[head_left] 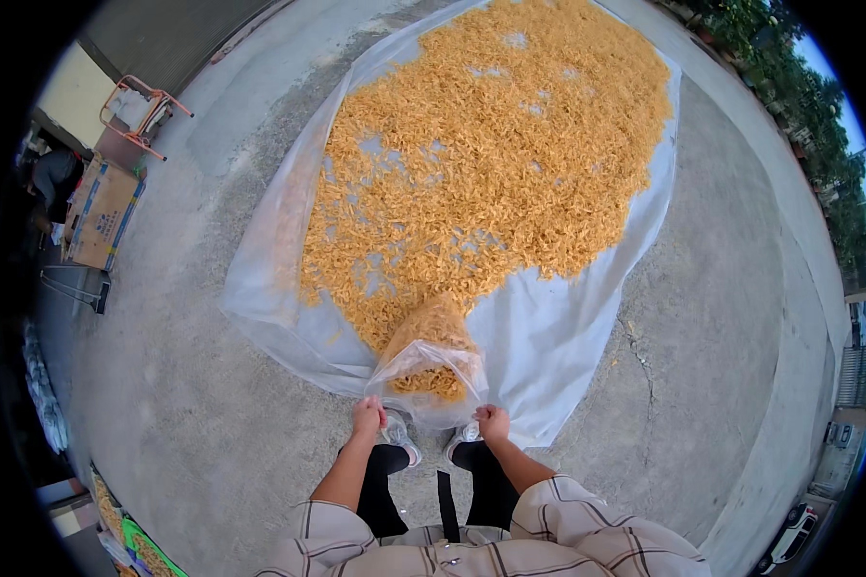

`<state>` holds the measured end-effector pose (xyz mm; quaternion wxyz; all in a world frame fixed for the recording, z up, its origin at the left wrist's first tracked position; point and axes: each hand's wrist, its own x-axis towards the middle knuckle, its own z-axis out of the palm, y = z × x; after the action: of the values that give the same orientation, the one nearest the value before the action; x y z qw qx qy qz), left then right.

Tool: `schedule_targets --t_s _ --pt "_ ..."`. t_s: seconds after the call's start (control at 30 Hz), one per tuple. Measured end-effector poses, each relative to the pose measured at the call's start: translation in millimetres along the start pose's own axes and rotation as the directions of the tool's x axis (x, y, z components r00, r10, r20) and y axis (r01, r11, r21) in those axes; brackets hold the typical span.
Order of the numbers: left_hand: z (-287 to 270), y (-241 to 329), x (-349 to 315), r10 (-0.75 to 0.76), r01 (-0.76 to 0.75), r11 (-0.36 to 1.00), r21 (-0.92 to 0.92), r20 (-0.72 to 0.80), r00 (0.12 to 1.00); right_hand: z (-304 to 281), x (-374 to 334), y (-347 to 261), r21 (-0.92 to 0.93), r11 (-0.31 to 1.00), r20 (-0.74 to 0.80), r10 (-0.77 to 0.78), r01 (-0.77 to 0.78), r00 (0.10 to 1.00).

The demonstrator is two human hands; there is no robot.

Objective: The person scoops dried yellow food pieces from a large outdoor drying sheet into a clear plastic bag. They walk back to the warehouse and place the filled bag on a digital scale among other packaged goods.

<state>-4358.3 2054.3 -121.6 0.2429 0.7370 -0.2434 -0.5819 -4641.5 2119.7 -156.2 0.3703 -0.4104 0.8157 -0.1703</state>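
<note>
A clear plastic bag [441, 416] lies in front of my feet, its mouth held wide toward me. My left hand [368, 417] grips one side of the mouth, fingers closed on the plastic. On the other side, my right hand [492, 423] pinches the rim in the same way. Small orange-yellow dried strips [433, 383] show inside the bag. A wide layer of the same dried strips [548, 144] spreads away from the bag over a whitish plastic sheet [568, 332]. Bare patches of sheet show through the layer in places.
Grey concrete [712, 317] with a crack surrounds the sheet. At the left stand an orange metal frame [144, 115], a cardboard box [103, 213] and another person [53, 178], bent over. A green-edged container [149, 548] of yellowish pieces is at lower left. A white car [789, 540] stands at lower right.
</note>
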Motion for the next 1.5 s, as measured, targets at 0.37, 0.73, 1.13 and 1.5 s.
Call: schedule_targets --t_s 0.37,0.73,1.13,1.5 --pt "-86 6 -237 0.032 -0.053 0.977 0.208 0.104 0.994 -139 -119 47 0.311 0.95 0.236 -0.057 -0.02 0.97" --pt "-74 4 -254 -0.053 0.02 0.981 0.195 0.167 0.984 -215 -231 -26 0.368 0.929 0.238 -0.068 -0.025 0.969" --pt "-96 5 -122 -0.304 0.298 0.863 -0.408 0.051 0.951 -284 -351 -36 0.731 0.677 0.047 0.071 -0.082 0.996" --pt "222 62 -278 -0.182 0.261 0.954 -0.145 0.409 0.894 -360 -343 136 0.914 0.392 -0.048 0.353 -0.101 0.934"
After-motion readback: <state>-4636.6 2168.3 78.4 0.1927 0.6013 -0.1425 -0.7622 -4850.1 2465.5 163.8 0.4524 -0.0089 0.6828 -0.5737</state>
